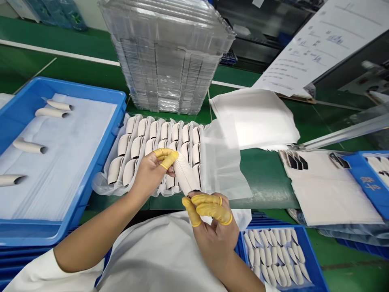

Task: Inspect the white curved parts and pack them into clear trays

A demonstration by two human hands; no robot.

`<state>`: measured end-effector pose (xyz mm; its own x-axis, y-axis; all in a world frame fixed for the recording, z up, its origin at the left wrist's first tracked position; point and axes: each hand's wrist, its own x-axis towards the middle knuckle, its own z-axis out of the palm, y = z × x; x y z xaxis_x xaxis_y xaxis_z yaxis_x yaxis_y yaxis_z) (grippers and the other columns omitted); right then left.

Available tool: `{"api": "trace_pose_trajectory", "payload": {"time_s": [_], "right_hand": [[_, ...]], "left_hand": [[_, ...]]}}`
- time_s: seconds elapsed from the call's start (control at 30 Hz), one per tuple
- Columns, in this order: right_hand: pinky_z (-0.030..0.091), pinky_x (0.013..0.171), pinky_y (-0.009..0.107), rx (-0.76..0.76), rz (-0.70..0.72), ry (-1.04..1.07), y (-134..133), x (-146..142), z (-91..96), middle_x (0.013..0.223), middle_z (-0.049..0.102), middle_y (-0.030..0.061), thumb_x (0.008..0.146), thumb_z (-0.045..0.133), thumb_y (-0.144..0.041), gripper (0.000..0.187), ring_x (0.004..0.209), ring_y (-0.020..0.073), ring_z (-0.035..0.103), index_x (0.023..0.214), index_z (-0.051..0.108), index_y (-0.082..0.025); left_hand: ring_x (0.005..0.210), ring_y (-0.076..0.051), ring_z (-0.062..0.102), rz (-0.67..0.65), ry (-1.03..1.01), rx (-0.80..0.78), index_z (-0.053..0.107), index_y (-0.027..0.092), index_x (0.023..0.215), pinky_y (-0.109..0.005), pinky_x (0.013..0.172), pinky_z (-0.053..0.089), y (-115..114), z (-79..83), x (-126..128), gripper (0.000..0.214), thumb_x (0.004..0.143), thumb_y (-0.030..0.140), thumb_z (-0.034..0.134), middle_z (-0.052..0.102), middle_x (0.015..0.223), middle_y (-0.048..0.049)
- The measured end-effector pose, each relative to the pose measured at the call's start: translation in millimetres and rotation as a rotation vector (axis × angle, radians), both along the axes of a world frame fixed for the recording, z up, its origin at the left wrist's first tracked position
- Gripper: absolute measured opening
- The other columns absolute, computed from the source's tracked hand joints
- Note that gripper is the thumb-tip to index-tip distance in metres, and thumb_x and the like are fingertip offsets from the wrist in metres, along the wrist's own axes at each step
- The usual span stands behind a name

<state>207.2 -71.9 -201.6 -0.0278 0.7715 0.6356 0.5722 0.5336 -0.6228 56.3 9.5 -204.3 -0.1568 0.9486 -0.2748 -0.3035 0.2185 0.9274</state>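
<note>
A beige, ribbed, tube-like shell (184, 173) with a dark opening is held between my two hands, tilted above a clear plastic tray (99, 184). My left hand (154, 168), in yellow finger cots, pinches its upper end between thumb and fingers. At its lower, open end, my right hand (212, 227), also in yellow finger cots, grips the rim with the fingertips. Under the hands, the clear tray carries rows of similar beige shells (123, 144) standing in its slots. My hands and the held shell hide part of the front row.
A blue tray (69, 202) at left holds several loose shells. Behind stands a tall stack of clear trays (170, 56). White sheets (258, 117) lie to the right, near a beige cloth (331, 190). Another blue tray (316, 263) of shells sits at lower right.
</note>
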Motion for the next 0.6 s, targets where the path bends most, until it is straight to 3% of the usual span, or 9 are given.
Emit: {"api": "trace_pose_trajectory", "payload": {"time_s": [0.23,0.3,0.37,0.47,0.53,0.6], "right_hand": [[0.061,0.073,0.034,-0.388,0.153,0.418,1,-3,7.4,0.077,0.064,-0.0028,0.086,0.062,-0.007,0.026,0.075,0.0155,0.070,0.079,0.045,-0.025],[0.061,0.074,0.033,-0.393,0.199,0.430,1,1,11.7,0.077,0.066,-0.0028,0.087,0.060,-0.005,0.028,0.076,0.0155,0.071,0.077,0.042,-0.025],[0.061,0.075,0.034,-0.271,0.184,0.345,-2,15,12.6,0.079,0.068,-0.0027,0.085,0.060,-0.003,0.030,0.078,0.0161,0.072,0.075,0.042,-0.024],[0.061,0.071,0.035,-0.156,-0.020,0.083,-10,64,5.3,0.083,0.073,0.0002,0.083,0.064,-0.007,0.022,0.078,0.0202,0.073,0.083,0.052,-0.026],[0.055,0.048,0.030,-0.290,-0.199,-0.176,-18,106,-3.9,0.077,0.074,0.0032,0.084,0.066,-0.017,0.020,0.060,0.0218,0.071,0.101,0.058,-0.024],[0.040,0.030,0.026,-0.514,-0.095,-0.403,-25,141,-12.7,0.061,0.070,0.0012,0.085,0.062,-0.021,0.016,0.037,0.0207,0.060,0.101,0.062,-0.024]], "left_hand": [[0.047,-0.006,0.052,-0.002,0.020,0.011,0.068,0.015,0.078,-0.017,0.049,0.048,-1,-3.1,1,0.034,0.064,0.042,0.082,0.056,0.052,0.0065],[0.047,-0.006,0.051,0.004,-0.012,-0.007,0.068,0.015,0.077,-0.017,0.049,0.048,0,-5.3,0,0.032,0.065,0.041,0.082,0.055,0.051,0.0067],[0.046,-0.005,0.049,0.031,-0.079,-0.047,0.068,0.015,0.075,-0.016,0.048,0.046,3,-6.7,-2,0.030,0.064,0.039,0.082,0.053,0.050,0.0072],[0.045,-0.004,0.046,0.058,-0.201,-0.104,0.066,0.015,0.068,-0.014,0.046,0.043,6,-6.6,-6,0.028,0.060,0.033,0.085,0.051,0.049,0.0075],[0.045,-0.003,0.045,0.052,-0.256,-0.115,0.066,0.015,0.067,-0.014,0.046,0.042,6,-5.7,-8,0.028,0.058,0.032,0.086,0.051,0.049,0.0072],[0.046,-0.003,0.046,0.037,-0.292,-0.113,0.067,0.015,0.068,-0.014,0.046,0.042,6,-4.3,-7,0.029,0.059,0.034,0.087,0.052,0.050,0.0068]]}}
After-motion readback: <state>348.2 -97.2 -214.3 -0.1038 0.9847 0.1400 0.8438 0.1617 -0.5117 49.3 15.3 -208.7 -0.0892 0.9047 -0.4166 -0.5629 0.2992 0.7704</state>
